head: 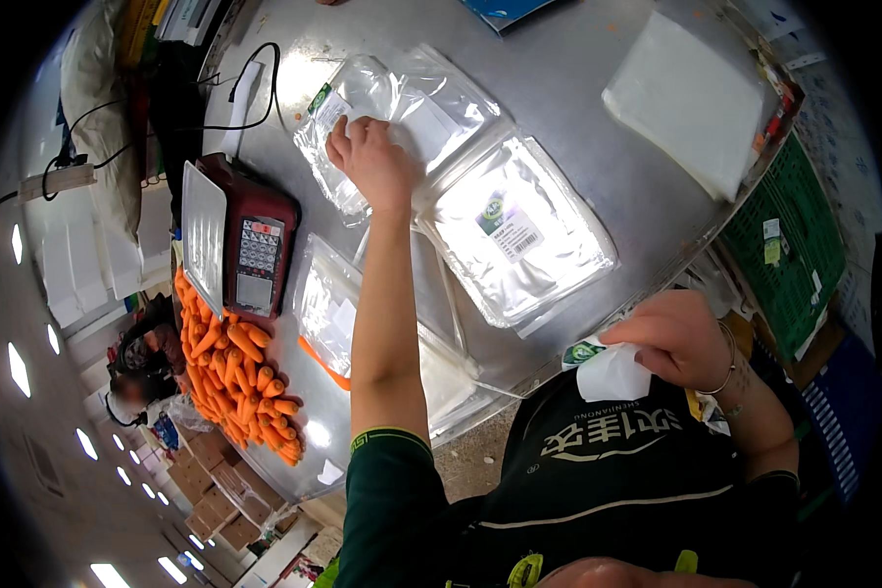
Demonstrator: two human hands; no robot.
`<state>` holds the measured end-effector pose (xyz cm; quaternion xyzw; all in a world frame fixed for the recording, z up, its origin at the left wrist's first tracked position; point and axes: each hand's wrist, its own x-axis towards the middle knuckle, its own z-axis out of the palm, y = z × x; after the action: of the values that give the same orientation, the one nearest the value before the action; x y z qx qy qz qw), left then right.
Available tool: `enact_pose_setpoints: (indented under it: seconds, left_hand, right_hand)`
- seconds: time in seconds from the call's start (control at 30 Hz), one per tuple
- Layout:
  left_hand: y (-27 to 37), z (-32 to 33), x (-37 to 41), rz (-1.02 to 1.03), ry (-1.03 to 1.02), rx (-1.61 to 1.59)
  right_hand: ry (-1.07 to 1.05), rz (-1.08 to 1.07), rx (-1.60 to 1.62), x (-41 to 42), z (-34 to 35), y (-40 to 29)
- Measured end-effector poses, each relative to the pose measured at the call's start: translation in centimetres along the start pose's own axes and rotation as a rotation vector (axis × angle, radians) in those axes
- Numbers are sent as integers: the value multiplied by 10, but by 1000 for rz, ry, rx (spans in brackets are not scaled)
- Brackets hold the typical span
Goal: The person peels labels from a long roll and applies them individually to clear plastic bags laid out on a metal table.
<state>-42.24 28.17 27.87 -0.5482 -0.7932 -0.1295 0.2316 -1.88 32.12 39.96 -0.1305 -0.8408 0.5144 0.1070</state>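
Observation:
My left hand (371,158) reaches over the steel table with its fingertips on a white-and-green label (329,106) that lies on a clear plastic bag (360,77). The fingers are slightly apart and grip nothing that I can see. Beside it lies a stack of clear plastic bags (478,272), the top one bearing a printed label (511,228) with a barcode. Close to my apron, my right hand (676,342) pinches a strip of labels (614,373), white with a green printed part at one end.
Left of my arm stand a red weighing scale (261,242) with a metal pan and a heap of carrots (235,375). More clear bags (323,301) lie under my forearm. A stack of whitish sheets (683,103) sits right, near a green crate (786,242). Another person (136,389) is far left.

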Motion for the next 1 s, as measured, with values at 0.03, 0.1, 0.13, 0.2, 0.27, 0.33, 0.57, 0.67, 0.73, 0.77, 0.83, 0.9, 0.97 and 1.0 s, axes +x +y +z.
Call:
enact_pose_setpoints:
  seconds: [0.03, 0.1, 0.13, 0.2, 0.27, 0.33, 0.57, 0.67, 0.73, 0.77, 0.83, 0.9, 0.97, 1.0]
  left_hand:
    - [-1, -3, -2, -68, 44, -58]
    - [-7, -14, -11, -209, 137, -161]
    - [5, -31, -13, -219, 143, -214]
    - [45, -79, -41, -141, 100, -406]
    - [68, -123, -135, 30, -392, -565]
    - [90, -168, -145, 351, -655, -867]
    - [143, -235, -122, -831, -1234, -1563]
    - [151, -229, -133, -925, -842, -1781]
    - [147, -227, -138, -904, -870, -1623]
    - [144, -223, -141, -886, -891, -1522]
    - [143, -219, -137, -839, -871, -1417]
    - [146, -219, -123, -782, -800, -1410]
    - [141, -218, -123, -687, -763, -1240]
    - [136, -215, -121, -628, -654, -1199]
  right_hand:
    - [29, -34, 25, 0, 4, -2]
    - [80, -115, 79, 0, 16, -5]
    - [90, -119, 67, 0, 18, -8]
    - [120, -118, 41, -4, 20, -14]
    - [150, -161, 28, -4, 22, -18]
    - [112, -152, -17, -3, 21, -20]
    - [373, -58, -200, 27, 20, -10]
    - [372, -178, -291, 35, 33, -10]
    - [243, -165, -104, 30, 42, -14]
    - [132, -127, 48, 26, 44, -17]
    - [140, 39, 243, 24, 53, -17]
    - [202, 163, 315, 18, 61, -16]
    - [44, 379, 229, 3, 56, -9]
    - [-96, 542, 213, -9, 51, 2]
